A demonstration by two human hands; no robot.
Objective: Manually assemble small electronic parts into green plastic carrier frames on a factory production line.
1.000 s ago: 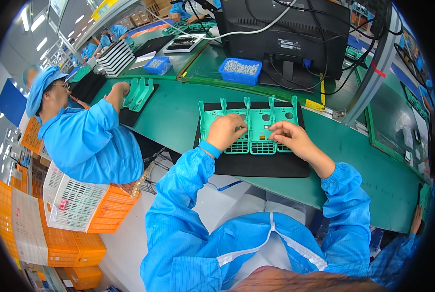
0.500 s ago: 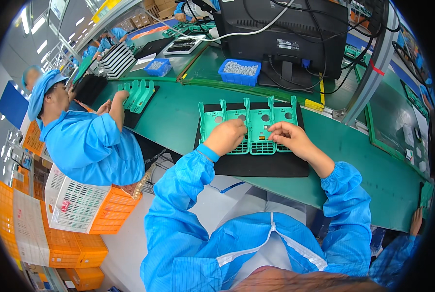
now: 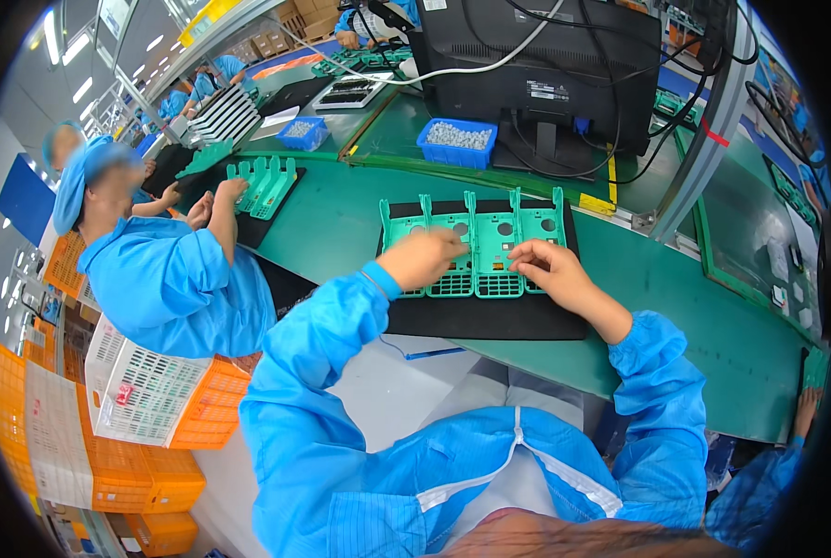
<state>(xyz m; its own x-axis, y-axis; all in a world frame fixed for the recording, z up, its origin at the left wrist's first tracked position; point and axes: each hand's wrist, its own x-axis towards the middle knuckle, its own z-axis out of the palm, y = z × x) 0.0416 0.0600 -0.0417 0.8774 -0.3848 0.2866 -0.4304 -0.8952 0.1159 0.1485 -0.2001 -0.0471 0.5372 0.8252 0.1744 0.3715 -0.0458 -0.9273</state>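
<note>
A row of several green plastic housings point(image 3: 498, 280), with round holes, slotted grilles and upright posts, lies on a black mat point(image 3: 490, 321) in front of me. My left hand point(image 3: 425, 258) is over the left housings, its fingers curled but smeared by motion; whether it holds anything does not show. My right hand point(image 3: 557, 272) is over the right housings, thumb and forefinger drawn together in a pinch near the third housing. Whatever is between those fingertips is too small to make out. Small light and orange pieces sit on that housing beside the fingertips.
Beyond the mat, a blue bin point(image 3: 456, 141) of small grey parts stands beside a black monitor point(image 3: 541, 79) with hanging cables. On my left a co-worker point(image 3: 169, 251) handles similar green housings point(image 3: 265, 184). Orange and white crates point(image 3: 146, 381) are stacked at the lower left.
My left hand has shifted a little to the left, its forearm swinging left too. My right hand stays almost in place. The co-worker's head has turned.
</note>
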